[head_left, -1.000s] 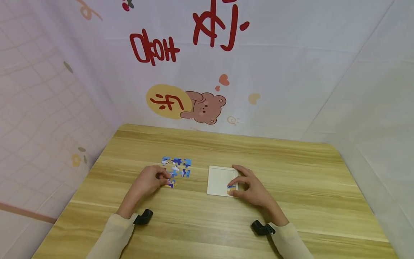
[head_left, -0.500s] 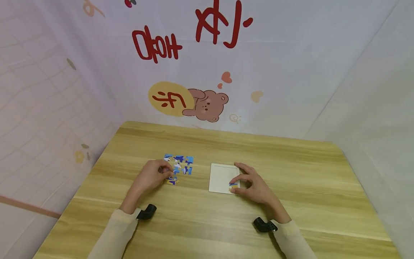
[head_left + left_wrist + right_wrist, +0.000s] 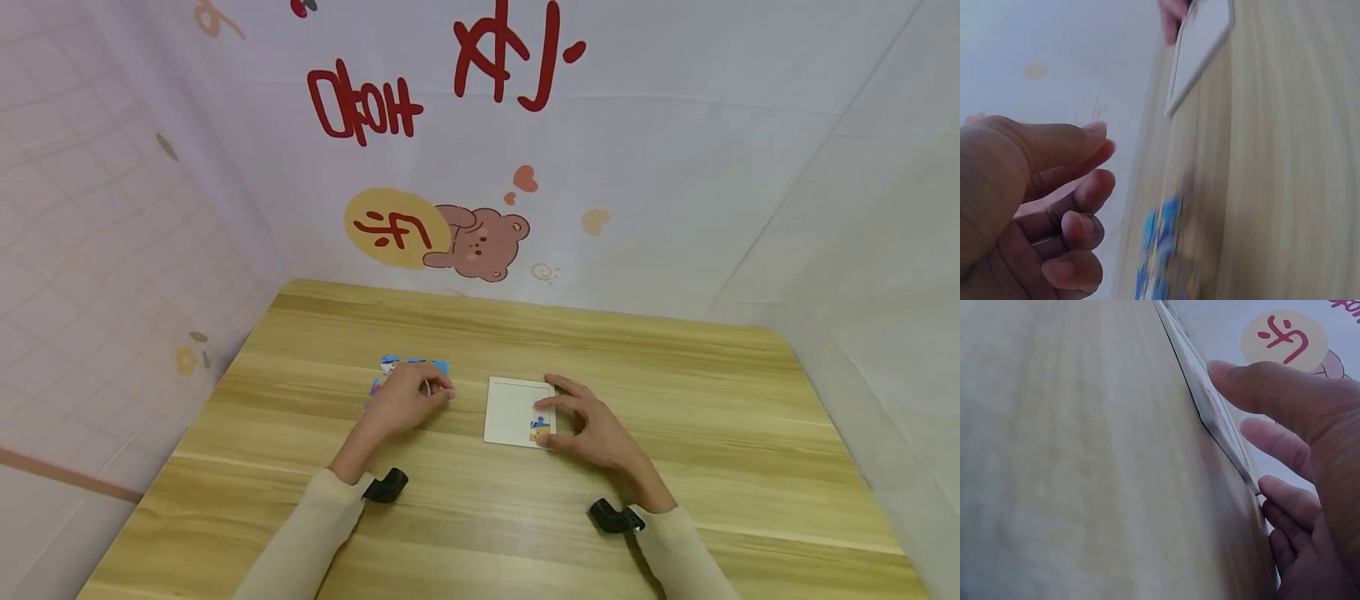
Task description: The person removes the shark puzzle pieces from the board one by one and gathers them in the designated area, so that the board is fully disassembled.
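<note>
My left hand (image 3: 405, 400) hovers over the right side of a group of blue jigsaw puzzle pieces (image 3: 390, 362), hiding most of them. Its thumb and index tips come together, while the other fingers curl loosely in the left wrist view; whether a piece is pinched there I cannot tell. My right hand (image 3: 596, 429) rests at the right side of a flat white puzzle tray (image 3: 506, 412). Its thumb touches the tray near the lower edge, and other fingers lie by the upper right corner. Blue and yellow puzzle pieces (image 3: 539, 429) lie in the tray's lower right corner.
The wooden table (image 3: 480, 517) extends around the pieces and tray. A white printed backdrop (image 3: 675, 167) rises behind its far edge, with side walls of cloth. Black curved wrist mounts (image 3: 386, 485) stick out near both cuffs.
The left hand has moved right across the puzzle pieces, uncovering a piece with red on the left. The right index finger has lifted slightly, showing more of the pieces in the tray.
</note>
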Tool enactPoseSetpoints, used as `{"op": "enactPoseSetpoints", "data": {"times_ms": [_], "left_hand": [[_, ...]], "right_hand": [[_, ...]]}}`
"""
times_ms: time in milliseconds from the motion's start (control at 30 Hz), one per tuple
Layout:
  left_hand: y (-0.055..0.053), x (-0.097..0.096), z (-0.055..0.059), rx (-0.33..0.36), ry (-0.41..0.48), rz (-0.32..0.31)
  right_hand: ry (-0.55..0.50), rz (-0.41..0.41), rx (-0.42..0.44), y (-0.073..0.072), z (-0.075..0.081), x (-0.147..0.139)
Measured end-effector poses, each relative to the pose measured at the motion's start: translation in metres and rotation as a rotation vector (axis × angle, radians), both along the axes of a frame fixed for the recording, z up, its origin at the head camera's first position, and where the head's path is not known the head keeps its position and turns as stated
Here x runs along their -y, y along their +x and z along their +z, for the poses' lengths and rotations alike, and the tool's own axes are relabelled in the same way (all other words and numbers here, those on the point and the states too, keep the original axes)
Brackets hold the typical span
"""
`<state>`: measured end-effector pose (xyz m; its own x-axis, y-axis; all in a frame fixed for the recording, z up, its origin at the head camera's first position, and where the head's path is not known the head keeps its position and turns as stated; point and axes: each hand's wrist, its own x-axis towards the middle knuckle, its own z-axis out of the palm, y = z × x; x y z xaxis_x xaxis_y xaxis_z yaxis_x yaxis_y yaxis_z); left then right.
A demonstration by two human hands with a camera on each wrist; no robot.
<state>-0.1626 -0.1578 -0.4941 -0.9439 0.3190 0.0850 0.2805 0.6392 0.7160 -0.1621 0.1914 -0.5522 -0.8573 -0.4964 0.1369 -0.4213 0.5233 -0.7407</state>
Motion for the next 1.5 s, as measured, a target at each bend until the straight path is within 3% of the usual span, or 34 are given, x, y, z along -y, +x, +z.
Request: {"op": "enactPoseSetpoints", "data": {"times_ms": [300, 500, 733, 1067, 1500], "left_hand": [[-0.004, -0.058, -0.007, 0.017, 0.025, -0.098], [-0.005, -0.087, -0.010, 0.044, 0.013, -0.140], [-0.004, -0.115, -0.017, 0.131, -0.028, -0.186], [0.001, -0.128, -0.020, 0.145, -0.142, -0.166], [0.006, -0.128, -0.024, 0.099, -0.057, -0.139]], "right_hand": [[0.099, -0.002, -0.046, -0.002, 0.003, -0.003], [0.196, 0.004, -0.032, -0.001, 0.007, -0.002], [0.174, 0.023, 0.021, 0.000, 0.010, -0.003], [0.157, 0.031, 0.034, -0.001, 0.010, -0.004], [0.144, 0.028, 0.056, 0.000, 0.012, -0.004]]}}
